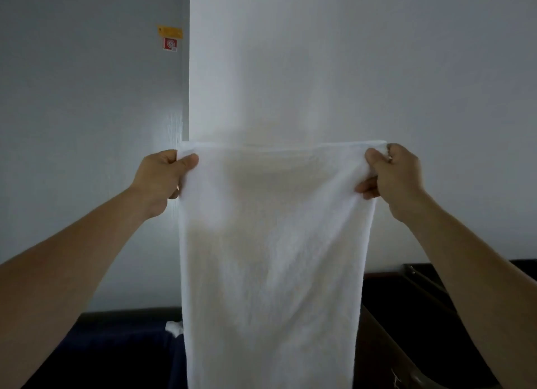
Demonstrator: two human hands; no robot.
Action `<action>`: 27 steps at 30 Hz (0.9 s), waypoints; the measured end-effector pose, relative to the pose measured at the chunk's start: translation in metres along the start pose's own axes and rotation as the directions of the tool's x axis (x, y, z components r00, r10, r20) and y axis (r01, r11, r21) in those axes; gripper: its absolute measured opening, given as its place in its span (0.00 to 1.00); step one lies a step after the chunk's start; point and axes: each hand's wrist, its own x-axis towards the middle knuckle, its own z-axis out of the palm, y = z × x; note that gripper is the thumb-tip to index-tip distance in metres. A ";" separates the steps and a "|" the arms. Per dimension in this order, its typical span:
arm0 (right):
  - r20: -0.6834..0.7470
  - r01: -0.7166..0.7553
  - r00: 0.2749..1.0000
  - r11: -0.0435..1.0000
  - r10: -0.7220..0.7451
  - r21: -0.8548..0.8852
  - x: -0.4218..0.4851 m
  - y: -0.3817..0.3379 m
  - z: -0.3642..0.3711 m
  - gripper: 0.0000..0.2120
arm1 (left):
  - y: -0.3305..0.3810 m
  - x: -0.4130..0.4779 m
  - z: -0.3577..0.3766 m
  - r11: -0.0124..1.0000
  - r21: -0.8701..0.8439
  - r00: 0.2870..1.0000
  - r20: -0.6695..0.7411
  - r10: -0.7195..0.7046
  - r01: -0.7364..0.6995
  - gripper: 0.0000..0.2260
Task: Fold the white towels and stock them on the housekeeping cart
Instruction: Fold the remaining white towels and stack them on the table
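Head cam: the white towel [270, 258] is held up in front of a pale wall [406, 69], hanging straight down and running off the bottom of the shot. Left hand [162, 176] is clamped on its top left corner, thumb over the front, and right hand [392, 179] pinches the top right corner, top edge pulled taut between them. Orange and red stickers [170, 38] sit on the grey panel [87, 98] up left, and a scrap of white cloth [174, 327] shows low down by the towel's left edge.
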 end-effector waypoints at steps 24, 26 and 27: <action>-0.002 0.065 0.998 0.984 -0.065 0.166 0.066 0.017 0.017 0.06 | 0.017 0.056 0.055 0.994 0.064 0.968 -0.230 0.096 -0.083 0.04; 0.005 0.087 0.996 0.981 -0.089 0.174 0.061 0.013 0.012 0.07 | 0.024 0.045 0.049 0.993 0.060 0.966 -0.230 0.113 -0.102 0.04; 0.010 0.095 0.995 0.980 -0.098 0.175 0.057 0.011 0.010 0.08 | 0.027 0.038 0.047 0.993 0.058 0.968 -0.222 0.117 -0.107 0.04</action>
